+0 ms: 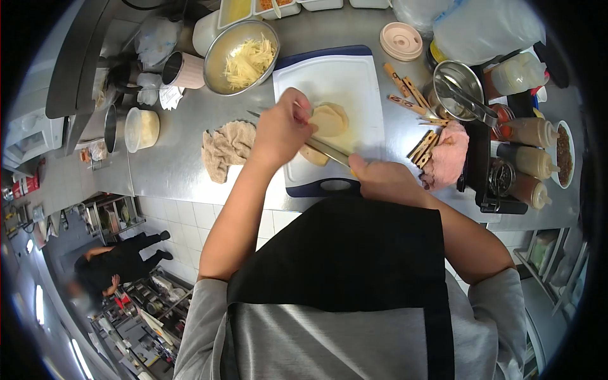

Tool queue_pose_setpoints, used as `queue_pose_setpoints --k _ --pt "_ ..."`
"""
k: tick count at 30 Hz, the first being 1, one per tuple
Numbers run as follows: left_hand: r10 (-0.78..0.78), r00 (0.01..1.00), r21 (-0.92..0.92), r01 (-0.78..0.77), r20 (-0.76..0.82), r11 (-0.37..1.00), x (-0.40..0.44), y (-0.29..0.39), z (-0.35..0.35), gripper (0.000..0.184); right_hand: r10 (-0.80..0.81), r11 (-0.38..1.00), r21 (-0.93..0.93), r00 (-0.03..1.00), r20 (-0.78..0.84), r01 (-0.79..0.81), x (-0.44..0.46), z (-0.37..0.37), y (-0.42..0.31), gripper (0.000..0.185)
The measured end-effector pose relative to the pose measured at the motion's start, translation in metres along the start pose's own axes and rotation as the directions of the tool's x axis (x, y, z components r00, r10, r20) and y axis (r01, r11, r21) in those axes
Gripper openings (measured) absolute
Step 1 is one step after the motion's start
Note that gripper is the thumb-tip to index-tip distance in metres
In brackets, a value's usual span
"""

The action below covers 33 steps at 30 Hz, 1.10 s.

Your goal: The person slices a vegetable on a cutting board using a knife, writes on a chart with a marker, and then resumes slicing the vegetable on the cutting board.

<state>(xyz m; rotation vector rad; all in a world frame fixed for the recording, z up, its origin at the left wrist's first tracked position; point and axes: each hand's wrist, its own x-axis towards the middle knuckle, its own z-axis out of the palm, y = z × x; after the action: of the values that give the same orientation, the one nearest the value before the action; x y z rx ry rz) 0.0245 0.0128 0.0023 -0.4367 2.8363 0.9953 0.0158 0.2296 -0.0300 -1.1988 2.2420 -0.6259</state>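
Observation:
On the white cutting board with dark blue ends (367, 82), a small stack of thin, pale round slices (330, 120) lies just beyond my hands. They look like potato. My right hand (389, 180) grips a knife (329, 151), its blade slanting left across the board. My left hand (285, 130) is over the blade beside the slices, fingers curled together; whatever they pinch is hidden. Under the blade lies another pale piece (313, 156), partly covered. Beyond the board's left corner stands a metal bowl (212, 69) with pale yellow strips (250, 62).
A beige cloth (225, 149) lies left of the board. To the right are wooden clothespins (405, 104), a pink cloth (446, 158), a metal pot with tongs (453, 92) and sauce bottles (532, 161). A plastic tub (140, 130) stands left. Another person (120, 259) is farther off.

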Motion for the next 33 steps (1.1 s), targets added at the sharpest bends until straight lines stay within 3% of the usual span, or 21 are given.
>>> queue_pose_setpoints --k 4,7,10,13,17,20,26,33 --pt "-0.022 1.000 0.015 0.022 0.002 1.000 0.015 -0.005 0.010 0.037 0.005 1.000 0.009 1.000 0.003 -0.005 0.000 -0.002 -0.002 0.018" --pt "0.056 0.995 0.106 -0.047 -0.083 0.993 0.013 -0.008 0.013 0.032 0.039 0.999 0.024 0.999 0.024 -0.039 -0.001 -0.004 -0.004 0.018" --pt "0.345 0.858 0.195 -0.290 -0.381 0.937 -0.001 -0.015 0.004 0.024 0.073 0.994 0.069 0.994 0.086 -0.079 0.001 -0.012 0.000 0.018" --pt "0.421 0.783 0.122 -0.413 -0.458 0.902 -0.033 -0.007 0.002 0.018 0.072 0.994 0.073 0.996 0.057 -0.076 -0.008 -0.014 0.010 0.019" --pt "0.386 0.798 0.172 -0.346 -0.462 0.922 -0.068 -0.018 0.030 0.015 0.145 0.989 0.003 0.989 0.020 -0.145 -0.040 -0.029 -0.005 0.021" --pt "0.357 0.798 0.190 -0.302 -0.486 0.934 -0.074 -0.021 0.042 0.015 0.228 0.971 0.039 0.962 0.150 -0.236 -0.060 -0.034 -0.012 0.025" --pt "0.340 0.781 0.185 -0.285 -0.524 0.940 -0.078 -0.026 0.048 0.017 0.121 0.971 0.182 0.972 0.202 -0.158 -0.089 -0.043 -0.014 0.025" --pt "0.361 0.767 0.200 -0.301 -0.531 0.932 -0.077 -0.027 0.049 0.017 0.141 0.984 0.062 0.939 0.312 -0.168 -0.092 -0.061 -0.020 0.025"
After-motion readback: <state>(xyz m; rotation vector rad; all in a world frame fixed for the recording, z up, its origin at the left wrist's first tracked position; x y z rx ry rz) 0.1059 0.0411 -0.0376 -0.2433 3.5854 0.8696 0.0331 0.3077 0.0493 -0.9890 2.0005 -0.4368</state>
